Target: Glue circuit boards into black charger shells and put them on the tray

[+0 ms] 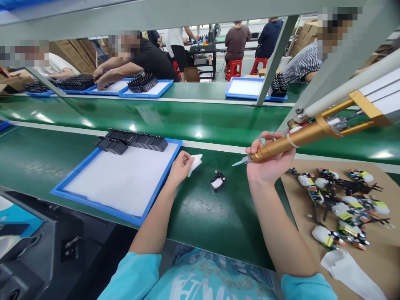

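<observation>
My left hand (180,167) pinches a folded white wipe (195,163) just past the right edge of a blue-rimmed tray (103,199). In my right hand (271,164) lies a gold glue dispensing gun (281,143), gripped from below, its pale blue tip (239,162) pointing left. Between my hands, a small black housing (218,182) with white material inside stands on the green work surface (200,212). The dispenser tip is apart from the housing, above and to its right.
Black cases (134,141) stand in rows at the tray's far end. On brown cardboard (300,200) at right lie several circuit boards (350,204) with white blobs, beside a crumpled white cloth (351,271). Co-workers sit across the green belt (175,116), beneath a grey frame post (276,62).
</observation>
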Motion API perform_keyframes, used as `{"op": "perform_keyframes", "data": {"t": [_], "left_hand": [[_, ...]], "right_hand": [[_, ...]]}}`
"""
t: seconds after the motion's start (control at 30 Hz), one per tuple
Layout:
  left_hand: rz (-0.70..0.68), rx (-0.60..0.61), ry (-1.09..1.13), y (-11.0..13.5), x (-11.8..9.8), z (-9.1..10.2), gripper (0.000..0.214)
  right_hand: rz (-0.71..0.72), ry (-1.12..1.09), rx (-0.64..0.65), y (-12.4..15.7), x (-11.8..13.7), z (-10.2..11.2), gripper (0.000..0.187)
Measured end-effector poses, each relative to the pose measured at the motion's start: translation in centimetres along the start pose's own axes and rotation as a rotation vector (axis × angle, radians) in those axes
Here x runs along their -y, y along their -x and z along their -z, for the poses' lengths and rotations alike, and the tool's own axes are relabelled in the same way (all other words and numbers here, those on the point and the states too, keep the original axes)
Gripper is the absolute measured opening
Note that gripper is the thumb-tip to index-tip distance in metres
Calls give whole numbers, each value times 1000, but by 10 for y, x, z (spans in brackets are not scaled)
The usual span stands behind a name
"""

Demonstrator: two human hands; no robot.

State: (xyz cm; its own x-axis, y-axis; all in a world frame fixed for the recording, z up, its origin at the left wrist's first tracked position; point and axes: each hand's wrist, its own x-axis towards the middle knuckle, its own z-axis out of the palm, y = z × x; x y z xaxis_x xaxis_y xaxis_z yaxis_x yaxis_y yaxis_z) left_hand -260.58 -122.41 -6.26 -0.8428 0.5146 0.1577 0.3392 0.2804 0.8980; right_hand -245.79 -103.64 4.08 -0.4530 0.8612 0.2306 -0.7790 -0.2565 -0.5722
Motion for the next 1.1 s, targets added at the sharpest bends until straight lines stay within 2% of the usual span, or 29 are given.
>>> {"op": "perform_keyframes", "data": {"t": [0.1, 0.17, 0.43, 0.67, 0.8, 0.93, 1.03, 1.1], "left_hand": [[67, 4, 294, 1, -3, -8, 30], [112, 14, 373, 2, -4, -10, 37], [101, -114, 393, 4, -9, -11, 33], [131, -215, 322, 6, -13, -11, 57], [133, -116, 388, 3, -9, -11, 62], [160, -43, 347, 2, -10, -5, 33], [179, 118, 183, 2, -16, 9, 26], [134, 283, 35, 5, -19, 16, 24]], "right_hand": [[6, -11, 12, 0, -1, 1, 30], [2, -21, 19, 0, -1, 1, 31], [-4, -42, 24, 0, -2, 2, 30], [1, -24, 34, 0, -1, 2, 30], [6, -23, 29, -1, -1, 2, 30], [11, -10, 23, -1, 0, 2, 30], [14, -3, 18, -1, 0, 2, 30], [16, 1, 15, -1, 0, 1, 29]]}}
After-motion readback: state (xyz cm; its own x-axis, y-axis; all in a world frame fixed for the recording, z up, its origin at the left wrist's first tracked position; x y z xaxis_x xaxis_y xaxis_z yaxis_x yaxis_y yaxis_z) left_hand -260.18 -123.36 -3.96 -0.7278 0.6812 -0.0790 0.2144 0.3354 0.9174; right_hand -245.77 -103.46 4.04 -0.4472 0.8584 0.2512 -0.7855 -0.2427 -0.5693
